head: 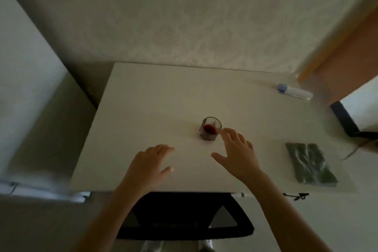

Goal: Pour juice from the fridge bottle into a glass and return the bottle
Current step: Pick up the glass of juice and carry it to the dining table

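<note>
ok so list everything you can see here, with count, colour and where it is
glass: one, clear with dark red juice in the bottom, middle of the table
table: one, white, against the patterned wall
small bottle: one, clear with a blue cap, lying on its side at the far right corner of the table
packet: one, green and shiny, flat on the near right of the table
chair: one, black, tucked in at the near edge of the table
dark object: one, navy or black, at the right edge, too cut off to name
left hand: one, open, over the table near the glass
right hand: one, open, fingertip at the glass's rim
</note>
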Demonstrator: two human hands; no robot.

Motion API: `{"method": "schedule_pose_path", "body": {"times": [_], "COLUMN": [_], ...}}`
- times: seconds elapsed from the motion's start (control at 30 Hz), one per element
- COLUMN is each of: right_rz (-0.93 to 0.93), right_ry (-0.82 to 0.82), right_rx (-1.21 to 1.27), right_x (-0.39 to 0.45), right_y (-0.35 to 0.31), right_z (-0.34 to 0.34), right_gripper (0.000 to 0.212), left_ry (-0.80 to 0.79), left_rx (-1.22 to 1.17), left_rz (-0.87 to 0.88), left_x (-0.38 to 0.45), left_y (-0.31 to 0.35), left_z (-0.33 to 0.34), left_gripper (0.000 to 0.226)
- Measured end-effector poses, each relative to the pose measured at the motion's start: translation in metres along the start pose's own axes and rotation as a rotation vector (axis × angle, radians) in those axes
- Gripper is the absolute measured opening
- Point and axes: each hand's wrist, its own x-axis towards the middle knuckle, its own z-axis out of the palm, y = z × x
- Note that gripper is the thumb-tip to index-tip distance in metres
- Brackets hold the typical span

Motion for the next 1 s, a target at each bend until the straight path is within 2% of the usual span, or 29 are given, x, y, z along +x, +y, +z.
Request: {"method": "schedule_pose_path", "body": {"times": [0.07, 0.23, 0.47, 0.73, 1.0], "right_rz": [-0.046, -0.133, -0.174, -0.229, -0.217], "right_ry": [-0.042, -0.122, -0.303, -0.216, -0.103], "right_rx": [-0.021, -0.021, -0.042, 0.046, 0.110], "right_x": [0.034, 0.101, 0.148, 0.157, 0.150], "right_y": [0.017, 0.044, 0.054, 0.056, 0.064], "right_z": [0.003, 0.019, 0.047, 0.057, 0.012], "right_gripper": [0.073, 0.079, 0.093, 0.072, 0.064], "left_ry": [0.028, -0.027, -0.032, -0.017, 0.044], "left_rx": [-0.031, -0.067, -0.077, -0.066, -0.058], "left_rz": [-0.085, -0.233, -0.367, -0.440, -0.418], "left_x": [0.006, 0.019, 0.041, 0.041, 0.032], "left_y": [0.011, 0.041, 0.048, 0.047, 0.047], "left_z": [0.010, 0.035, 0.043, 0.048, 0.041], "left_gripper": [0.055, 0.054, 0.054, 0.052, 0.051]}}
